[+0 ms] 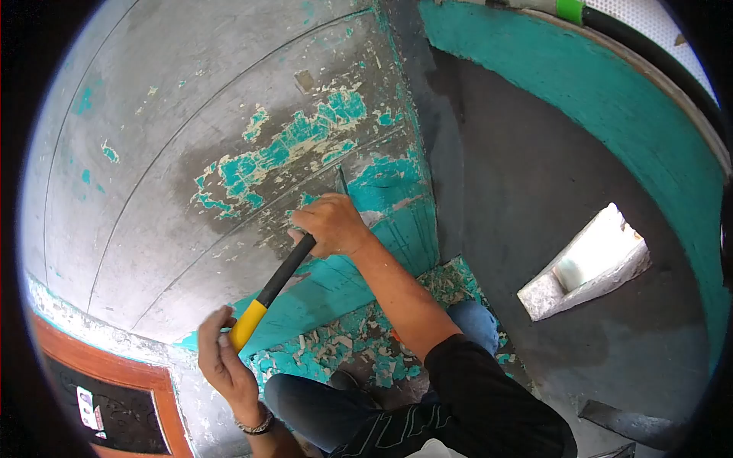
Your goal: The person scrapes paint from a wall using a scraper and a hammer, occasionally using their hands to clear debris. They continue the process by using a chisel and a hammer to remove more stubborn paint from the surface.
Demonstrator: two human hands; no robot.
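A long-handled scraper with a black and yellow handle [276,284] slants across the middle of the view. My right hand [332,225] is closed around its upper part, near the thin metal blade [340,181], which meets the curved wall beside a patch of turquoise paint [382,182]. Lower left, my left hand [227,362] is loosely curled around the yellow end, with its palm against it. Bare grey surface [191,160] and cracked turquoise flakes [263,156] surround the blade on the wall.
Loose paint chips [366,343] cover the floor by my knees. At right, a white, rough-edged block [588,263] stands out against a dark surface bordered by a turquoise band [611,107]. An orange-brown frame [164,404] edges a dark panel at lower left.
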